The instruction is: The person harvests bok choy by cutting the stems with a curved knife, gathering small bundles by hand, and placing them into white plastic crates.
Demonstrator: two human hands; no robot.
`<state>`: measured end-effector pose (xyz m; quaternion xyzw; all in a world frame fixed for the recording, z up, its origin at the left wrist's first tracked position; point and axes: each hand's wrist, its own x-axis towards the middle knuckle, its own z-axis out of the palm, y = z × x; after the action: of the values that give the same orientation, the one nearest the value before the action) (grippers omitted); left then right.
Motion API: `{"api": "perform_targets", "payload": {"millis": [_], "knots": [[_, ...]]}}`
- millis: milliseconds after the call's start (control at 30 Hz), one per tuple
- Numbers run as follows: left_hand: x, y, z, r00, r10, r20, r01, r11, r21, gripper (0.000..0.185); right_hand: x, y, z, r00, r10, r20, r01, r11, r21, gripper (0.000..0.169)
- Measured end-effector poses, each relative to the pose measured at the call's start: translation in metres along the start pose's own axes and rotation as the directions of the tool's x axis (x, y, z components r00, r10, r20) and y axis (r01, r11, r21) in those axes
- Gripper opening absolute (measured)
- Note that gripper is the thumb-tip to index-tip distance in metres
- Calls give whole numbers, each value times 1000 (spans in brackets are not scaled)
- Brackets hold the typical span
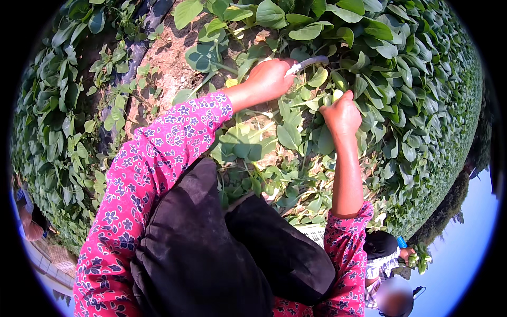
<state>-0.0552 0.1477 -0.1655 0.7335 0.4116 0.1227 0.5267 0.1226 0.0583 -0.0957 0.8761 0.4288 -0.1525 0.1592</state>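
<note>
My left hand (271, 79) is closed around a curved grey tool (311, 63), perhaps a sickle or knife. The tool's far end reaches in among the leaves, where its tip is hidden. To the right of it and a little closer to my knees, my right hand (342, 115) grips a leafy green plant, apparently pak choi, by its pale stalk (336, 95). Leaves cover the base of that plant. Cut or flattened leafy greens (245, 144) lie on the soil between my hands and my black-trousered knees (190, 222).
Dense rows of leafy greens (412, 79) stand on the right. Dark plastic sheeting (122, 79) runs along bare soil (178, 51) at left. A white slatted container (315, 233) shows beside my knee. A co-worker (382, 261) at lower right holds greens (418, 259).
</note>
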Motion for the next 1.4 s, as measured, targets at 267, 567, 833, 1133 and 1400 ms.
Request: {"api": "perform_targets", "payload": {"millis": [267,567,833,1133,1400], "knots": [[15,12,26,989,148,1,-144,962,233,34,-8,4,9,997,59,-50,-51,988,148,86],[4,12,30,957,286,-47,-259,916,306,37,1,12,5,989,107,-103,-78,964,253,78],[38,20,28,966,239,97,-255,832,493,35,11,21,1,994,112,-1,-109,970,215,74],[47,26,2,968,22,249,-127,902,412,43,7,23,-3,998,60,15,-61,983,173,59],[-2,57,-18,964,161,210,-13,821,-571,54,-75,44,-38,984,-130,120,-70,337,939,74]]}}
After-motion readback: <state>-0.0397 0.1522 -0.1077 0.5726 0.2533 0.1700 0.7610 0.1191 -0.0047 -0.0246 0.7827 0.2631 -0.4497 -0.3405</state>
